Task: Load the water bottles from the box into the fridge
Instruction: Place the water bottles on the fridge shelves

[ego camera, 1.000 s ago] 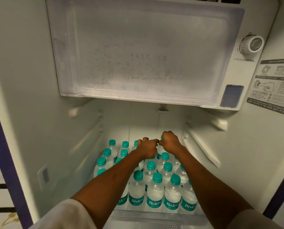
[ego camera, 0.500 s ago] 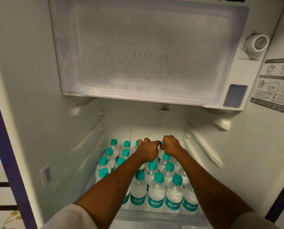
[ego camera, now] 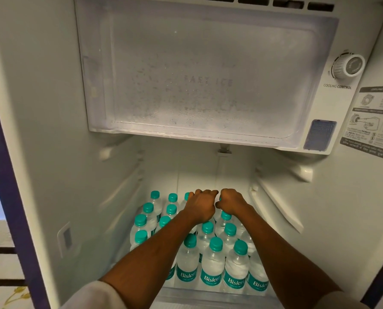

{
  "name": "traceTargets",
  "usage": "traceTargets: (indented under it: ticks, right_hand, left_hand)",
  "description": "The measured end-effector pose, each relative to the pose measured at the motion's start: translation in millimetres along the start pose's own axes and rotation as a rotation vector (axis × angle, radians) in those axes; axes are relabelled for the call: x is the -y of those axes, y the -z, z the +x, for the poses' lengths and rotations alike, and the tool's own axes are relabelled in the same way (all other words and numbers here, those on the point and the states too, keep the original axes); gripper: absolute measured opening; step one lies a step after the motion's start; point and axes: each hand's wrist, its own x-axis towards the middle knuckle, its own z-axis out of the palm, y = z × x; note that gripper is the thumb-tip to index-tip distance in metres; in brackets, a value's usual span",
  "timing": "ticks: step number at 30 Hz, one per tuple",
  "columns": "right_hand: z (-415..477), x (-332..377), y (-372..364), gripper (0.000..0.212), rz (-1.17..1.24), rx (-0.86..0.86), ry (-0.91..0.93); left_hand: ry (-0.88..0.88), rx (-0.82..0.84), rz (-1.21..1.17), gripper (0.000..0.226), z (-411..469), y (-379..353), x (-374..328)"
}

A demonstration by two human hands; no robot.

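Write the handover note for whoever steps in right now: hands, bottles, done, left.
Left hand: closed, at the back row of bottles; what it grips is hidden.
Right hand: closed there too, a teal cap just showing beneath it.
Water bottles: standing upright in rows on the fridge shelf, labels facing out.
Done: many bottles loaded.
Left: seat these back ones; the box is out of view, so the remaining count is unknown.
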Motion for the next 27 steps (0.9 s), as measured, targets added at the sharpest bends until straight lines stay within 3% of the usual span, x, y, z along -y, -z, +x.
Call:
traceTargets:
  ticks: [6,10,15,27]
  right_hand:
    - [-5.7,3.9,5.1,0.042,-0.134,-0.037,0.032]
    - [-21.8,17.7,15.8,0.046,-0.231,-0.162,0.069]
    - [-54.3,41.7,18.8,0.051,-0.164,-0.313,0.114]
    - [-138.5,84.7,-8.3,0.054,-0.126,-0.330,0.242]
  left_hand:
    - [0.022,-0.076,0.021,0.045,-4.5,4.2,0.7]
    - [0.024,-0.122,0.128,0.045,-18.5,10.9,4.1]
    - [0.103,-0.185,0.146,0.040,-49.4,19.1,18.3]
    - [0.139,-0.255,0.144,0.057,-146.7,17.6,66.2]
